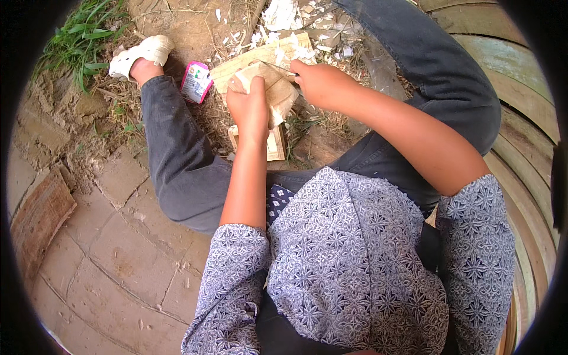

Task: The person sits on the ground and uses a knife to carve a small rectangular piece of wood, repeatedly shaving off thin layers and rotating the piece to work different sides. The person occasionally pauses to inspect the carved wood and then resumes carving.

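Observation:
My left hand (247, 106) is wrapped round a pale, rough-faced wooden block (279, 89), with the thumb laid along its near face. In my right hand (322, 83) is a knife; its thin dark blade (275, 66) points left across the block's top edge. Whether the blade touches the wood or lies just over it, I cannot tell. Behind the block a flat light-coloured board (236, 66) lies on the ground. A small wooden piece with a raised edge (276, 145) sits below the block, partly hidden by my left wrist.
White wood shavings (284, 15) are scattered beyond the board. A pink-edged packet (196, 81) lies near my left foot in a white clog (142, 56). Grass (83, 38) grows at the far left, paving (118, 254) spreads lower left, and curved-looking wooden slats (509, 65) run along the right.

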Demonstrator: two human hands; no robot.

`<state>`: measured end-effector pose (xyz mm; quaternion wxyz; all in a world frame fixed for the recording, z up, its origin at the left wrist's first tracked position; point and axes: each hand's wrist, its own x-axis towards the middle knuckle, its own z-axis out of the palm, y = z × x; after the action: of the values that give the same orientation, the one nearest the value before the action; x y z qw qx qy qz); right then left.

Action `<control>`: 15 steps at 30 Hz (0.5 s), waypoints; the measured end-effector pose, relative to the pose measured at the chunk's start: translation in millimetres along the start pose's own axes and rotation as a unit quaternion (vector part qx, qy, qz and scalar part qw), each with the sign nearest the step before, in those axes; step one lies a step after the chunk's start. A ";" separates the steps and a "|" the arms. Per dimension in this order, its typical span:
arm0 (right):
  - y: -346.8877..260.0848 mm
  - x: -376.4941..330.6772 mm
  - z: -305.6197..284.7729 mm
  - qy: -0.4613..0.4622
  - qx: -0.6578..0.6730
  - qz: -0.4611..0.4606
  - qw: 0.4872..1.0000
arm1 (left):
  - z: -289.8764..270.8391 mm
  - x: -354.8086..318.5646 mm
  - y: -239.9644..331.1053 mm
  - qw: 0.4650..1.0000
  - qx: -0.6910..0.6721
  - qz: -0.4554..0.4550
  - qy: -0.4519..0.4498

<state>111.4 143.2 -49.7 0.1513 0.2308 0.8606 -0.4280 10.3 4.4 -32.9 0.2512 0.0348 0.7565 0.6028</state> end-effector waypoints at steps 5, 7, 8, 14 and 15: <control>-1.3 33.5 14.5 -0.006 -0.016 0.039 0.999 | 8.1 1.3 5.8 0.999 0.053 0.005 0.011; 5.9 32.1 9.8 -0.024 0.011 0.033 0.999 | 3.4 1.5 6.2 1.000 0.019 -0.001 0.002; 8.2 32.0 11.2 -0.012 0.032 0.028 0.999 | 1.1 1.8 6.4 1.000 0.002 -0.003 -0.003; 6.1 2.8 0.2 -0.008 0.045 -0.010 0.999 | -3.5 2.4 -10.9 1.000 0.008 0.002 0.005; 0.8 0.4 -6.0 -0.025 0.026 -0.003 0.999 | -3.1 4.4 -11.2 1.000 0.012 0.003 0.005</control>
<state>111.1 148.5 -46.9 0.1652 0.2212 0.8458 -0.4564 8.0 0.2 -44.3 0.2453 0.0372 0.7650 0.5943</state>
